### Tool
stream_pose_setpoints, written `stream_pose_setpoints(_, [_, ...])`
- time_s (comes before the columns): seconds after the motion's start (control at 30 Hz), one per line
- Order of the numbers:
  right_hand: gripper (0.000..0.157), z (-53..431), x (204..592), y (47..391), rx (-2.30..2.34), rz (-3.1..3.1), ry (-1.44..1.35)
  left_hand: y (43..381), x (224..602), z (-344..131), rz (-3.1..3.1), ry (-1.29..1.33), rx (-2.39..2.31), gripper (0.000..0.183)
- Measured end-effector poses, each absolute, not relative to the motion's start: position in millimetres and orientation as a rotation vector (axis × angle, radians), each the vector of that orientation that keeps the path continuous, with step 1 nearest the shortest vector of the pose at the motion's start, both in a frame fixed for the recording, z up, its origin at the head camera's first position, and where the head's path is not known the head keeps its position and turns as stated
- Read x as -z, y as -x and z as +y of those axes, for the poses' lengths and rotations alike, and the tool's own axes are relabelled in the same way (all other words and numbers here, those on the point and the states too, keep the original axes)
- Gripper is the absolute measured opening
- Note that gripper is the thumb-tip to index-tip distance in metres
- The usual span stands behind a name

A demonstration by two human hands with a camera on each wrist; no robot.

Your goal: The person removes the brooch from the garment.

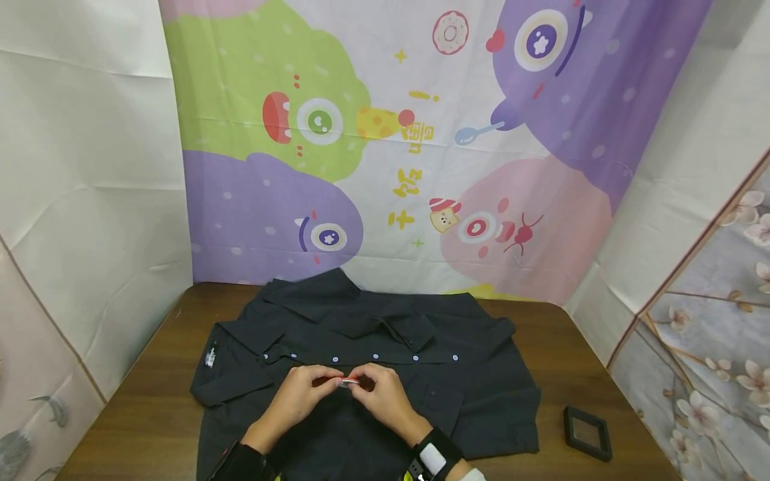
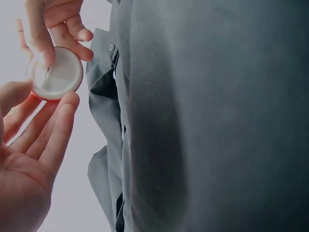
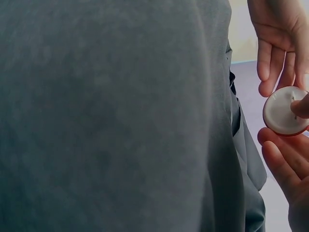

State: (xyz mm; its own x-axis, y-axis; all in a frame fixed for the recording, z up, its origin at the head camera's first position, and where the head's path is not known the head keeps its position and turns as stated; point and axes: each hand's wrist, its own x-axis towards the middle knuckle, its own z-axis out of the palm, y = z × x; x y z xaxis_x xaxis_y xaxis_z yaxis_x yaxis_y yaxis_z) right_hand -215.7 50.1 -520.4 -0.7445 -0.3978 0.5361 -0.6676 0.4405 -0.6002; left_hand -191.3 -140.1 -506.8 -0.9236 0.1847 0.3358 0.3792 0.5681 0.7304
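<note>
A round pin badge (image 2: 65, 72) with a white back, red rim and thin metal pin is held between both hands. My left hand (image 1: 303, 395) pinches one side of it; in the left wrist view its fingers (image 2: 60, 130) lie below the rim. My right hand (image 1: 385, 399) pinches the other side, its thumb against the pin on the white back. The badge's front faces away in both wrist views. Beneath the hands a dark button-up shirt (image 1: 493, 401) lies spread over the table, its row of light buttons just beyond the fingers.
A small black frame (image 1: 587, 433) lies on the wooden table (image 1: 150, 401), right of the shirt. A white label shows inside the shirt's left part. A cartoon-print cloth (image 1: 385, 254) hangs behind the table, with pale walls on both sides.
</note>
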Motion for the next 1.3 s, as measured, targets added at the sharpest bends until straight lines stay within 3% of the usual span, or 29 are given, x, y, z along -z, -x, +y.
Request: stream_pose_setpoints(1.3, [0.010,57.4,517.1,219.8,-1.487,-2.549,-0.936,190.6,510.6,-135.9,-2.564,0.470,1.347,0.012])
